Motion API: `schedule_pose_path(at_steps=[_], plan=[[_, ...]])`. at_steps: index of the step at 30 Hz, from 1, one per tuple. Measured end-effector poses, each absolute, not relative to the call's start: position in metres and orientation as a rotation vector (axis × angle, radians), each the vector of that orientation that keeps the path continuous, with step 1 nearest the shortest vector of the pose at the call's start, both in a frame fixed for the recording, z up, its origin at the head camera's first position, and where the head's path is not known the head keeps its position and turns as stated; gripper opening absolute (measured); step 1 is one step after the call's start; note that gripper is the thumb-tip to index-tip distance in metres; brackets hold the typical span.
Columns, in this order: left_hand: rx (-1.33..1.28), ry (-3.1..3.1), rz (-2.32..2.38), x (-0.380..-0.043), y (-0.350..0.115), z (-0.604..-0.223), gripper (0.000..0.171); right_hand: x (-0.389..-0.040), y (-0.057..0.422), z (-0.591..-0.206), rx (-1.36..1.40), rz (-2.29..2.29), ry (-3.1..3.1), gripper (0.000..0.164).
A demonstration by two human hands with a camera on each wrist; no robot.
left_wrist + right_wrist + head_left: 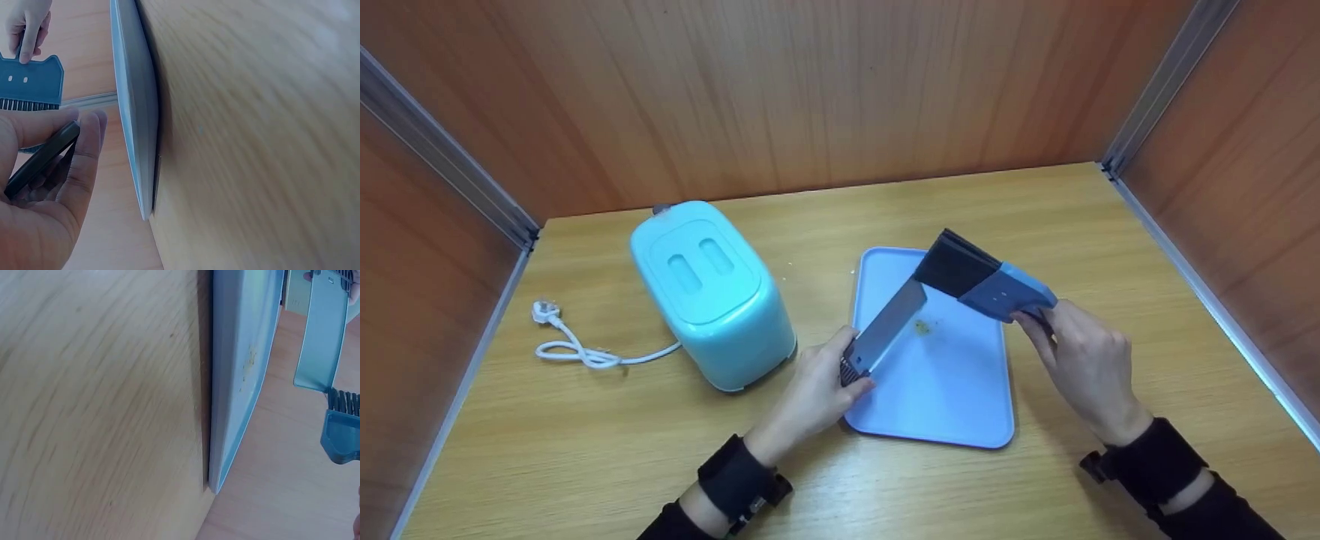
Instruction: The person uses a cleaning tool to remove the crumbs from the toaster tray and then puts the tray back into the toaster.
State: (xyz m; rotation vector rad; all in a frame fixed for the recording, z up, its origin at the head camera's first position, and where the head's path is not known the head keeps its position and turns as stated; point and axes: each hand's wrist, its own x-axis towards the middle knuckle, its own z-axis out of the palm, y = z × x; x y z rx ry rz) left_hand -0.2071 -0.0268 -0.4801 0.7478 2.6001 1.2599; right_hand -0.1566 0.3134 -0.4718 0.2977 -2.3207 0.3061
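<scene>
My left hand (819,384) grips a blue-grey dustpan (889,328) at its dark ridged end, thumb on the near side. The dustpan is tilted above a light-blue tray (949,397). A blue brush (1009,291) with black bristles is pinched by its handle in my right hand (1091,364). Its bristles (956,264) meet the far end of the dustpan, seemingly touching it. Small brownish crumbs (922,327) lie on the tray below. In the right wrist view the dustpan (323,332) slants down to the brush (342,436); my right hand is mostly out of that frame.
Left of the tray stands a turquoise toaster (742,330) with a slotted lid on top. Its white cord (596,358) and plug (545,311) lie on the wooden table (585,450). A few pale crumbs dot the table beside the tray. Wooden panels (825,90) enclose the back and sides.
</scene>
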Motion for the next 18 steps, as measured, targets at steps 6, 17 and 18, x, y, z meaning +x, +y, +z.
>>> schedule_pose_path(at_steps=[6,17,18], plan=[[0.728,2.596,1.252,-0.207,-0.027,-0.479,0.059,-0.158,0.312,-0.478,0.293,0.264,-2.353,0.023],[0.738,2.617,1.249,-0.209,-0.028,-0.482,0.054,-0.155,0.319,-0.486,0.305,0.221,-2.434,0.026],[0.739,2.615,1.248,-0.209,-0.028,-0.482,0.054,-0.154,0.321,-0.485,0.305,0.223,-2.429,0.027]])
